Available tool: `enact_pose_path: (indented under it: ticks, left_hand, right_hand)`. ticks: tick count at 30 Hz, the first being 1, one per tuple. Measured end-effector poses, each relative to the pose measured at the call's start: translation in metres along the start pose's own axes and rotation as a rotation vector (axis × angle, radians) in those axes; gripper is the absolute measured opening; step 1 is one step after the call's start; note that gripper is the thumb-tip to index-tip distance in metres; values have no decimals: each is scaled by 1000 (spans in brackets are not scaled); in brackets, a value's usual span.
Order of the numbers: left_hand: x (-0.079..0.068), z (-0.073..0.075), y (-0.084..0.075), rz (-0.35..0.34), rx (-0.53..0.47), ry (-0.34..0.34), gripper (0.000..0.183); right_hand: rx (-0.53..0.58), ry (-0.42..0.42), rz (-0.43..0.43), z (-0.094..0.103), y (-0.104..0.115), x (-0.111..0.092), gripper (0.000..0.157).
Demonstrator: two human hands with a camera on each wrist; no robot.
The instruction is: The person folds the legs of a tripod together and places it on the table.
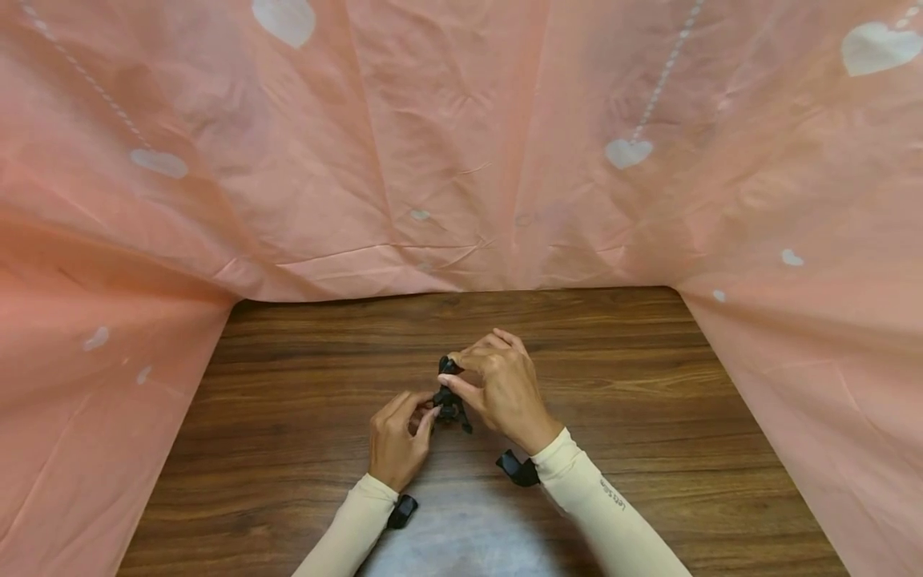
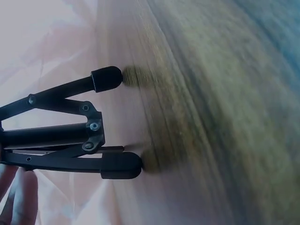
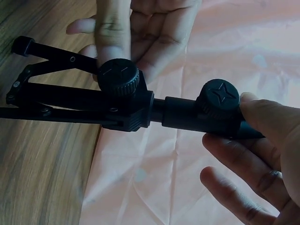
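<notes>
A small black tripod [image 1: 449, 410] stands on the wooden table between both hands, its legs partly spread. My left hand [image 1: 395, 439] grips its leg collar, the thumb over the lower ribbed knob [image 3: 118, 77] in the right wrist view. Higher up, my right hand [image 1: 510, 393] pinches the top section beside a second knob [image 3: 219, 96] marked with a star. A short thinner tube [image 3: 158, 110] shows between the two sections. In the left wrist view, rubber-capped feet [image 2: 121, 165] sit close over the table. The tripod's top end is hidden behind the right fingers.
The brown wood-grain table [image 1: 303, 353] spreads around the hands. Pink cloth with white hearts [image 1: 447, 160] hangs at the back and along both sides. Black wrist devices [image 1: 516, 467] are strapped over pale sleeves [image 1: 606, 513]. Light glares off the table's front.
</notes>
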State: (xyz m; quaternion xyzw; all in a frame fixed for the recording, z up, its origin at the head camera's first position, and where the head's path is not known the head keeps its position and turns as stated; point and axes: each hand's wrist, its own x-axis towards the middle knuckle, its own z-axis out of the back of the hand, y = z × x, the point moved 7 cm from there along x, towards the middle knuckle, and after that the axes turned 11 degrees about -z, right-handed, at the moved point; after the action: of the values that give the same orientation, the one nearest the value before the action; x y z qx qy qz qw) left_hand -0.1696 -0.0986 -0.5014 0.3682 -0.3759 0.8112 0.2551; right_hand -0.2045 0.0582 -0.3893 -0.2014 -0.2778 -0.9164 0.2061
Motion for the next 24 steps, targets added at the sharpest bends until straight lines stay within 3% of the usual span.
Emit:
enact_pose_path:
  ticks: [7, 15, 24]
  left_hand:
    - [2, -3, 0, 18, 80, 31, 27]
    - [2, -7, -3, 27, 122, 22, 16]
    - [-2, -8, -1, 54, 94, -45, 15]
  right_hand:
    - [-1, -1, 0, 0, 1, -1, 30]
    - [16, 3, -7, 0, 1, 0, 29]
    - [26, 8, 1, 0, 4, 1, 28]
